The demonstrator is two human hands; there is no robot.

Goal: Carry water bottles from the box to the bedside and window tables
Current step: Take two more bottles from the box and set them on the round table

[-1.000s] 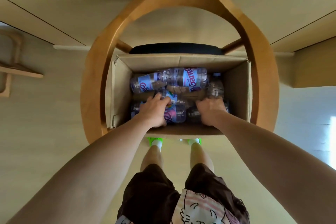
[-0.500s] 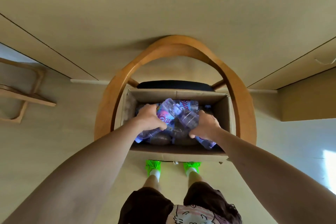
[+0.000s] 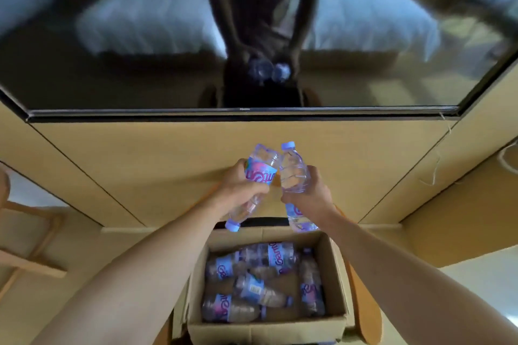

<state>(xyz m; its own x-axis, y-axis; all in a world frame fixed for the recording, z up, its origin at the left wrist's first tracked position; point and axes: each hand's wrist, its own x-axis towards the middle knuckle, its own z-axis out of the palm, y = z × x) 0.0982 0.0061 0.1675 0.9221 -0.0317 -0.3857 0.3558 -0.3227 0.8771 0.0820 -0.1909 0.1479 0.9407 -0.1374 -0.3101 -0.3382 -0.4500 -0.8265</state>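
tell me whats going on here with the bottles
A person is holding one water bottle in each hand above an open cardboard box. The left hand grips a bottle with a pink and blue label, cap pointing down. The right hand grips a second bottle, cap pointing up. The two bottles meet near their upper ends. More bottles lie on their sides in the box, which seems to sit on a wooden chair. A dark TV screen hangs on the wall ahead.

Both arms outstretched, left hand (image 3: 243, 187) and right hand (image 3: 307, 194) clenched.
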